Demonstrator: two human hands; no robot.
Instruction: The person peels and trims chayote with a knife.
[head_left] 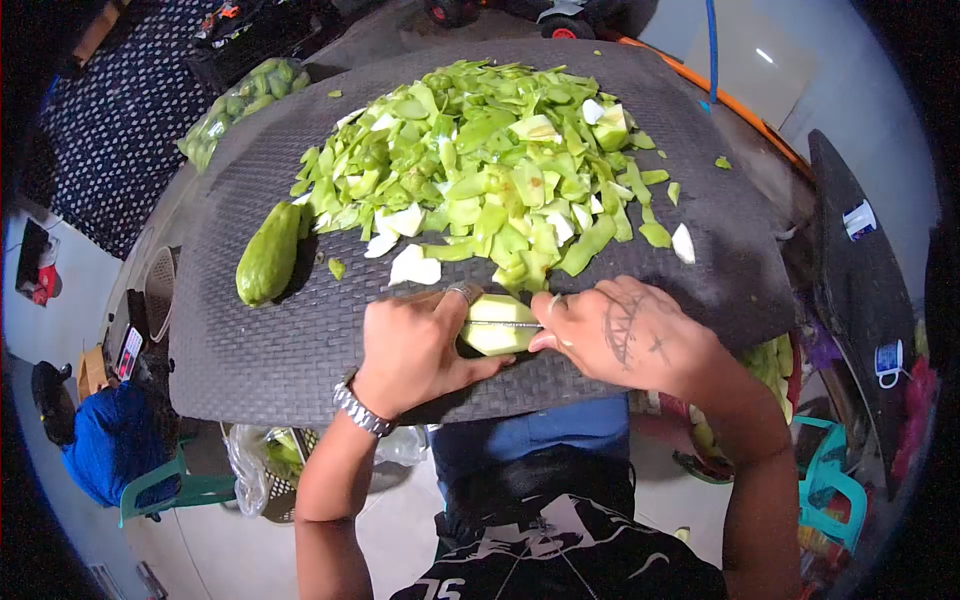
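A peeled pale green chayote (492, 340) lies at the front edge of the woven dark table. My left hand (415, 340) is closed around its left side, fingers behind and thumb in front. Across its middle runs the thin edge of a knife blade (505, 323), seen from above and pressed into the flesh. My right hand (625, 330) is closed at the right end of the blade, hiding the handle. Beyond both hands lies a large heap of green peelings (490, 170) with white pieces. A whole unpeeled chayote (270, 255) rests to the left of the heap.
The woven tabletop (250, 370) has a rounded front edge near my body. A clear bag of green chayotes (245, 105) sits past its far left. Below are a plastic-lined basket (275, 465) and a teal stool (835, 480). A white mug (888, 362) is at the right.
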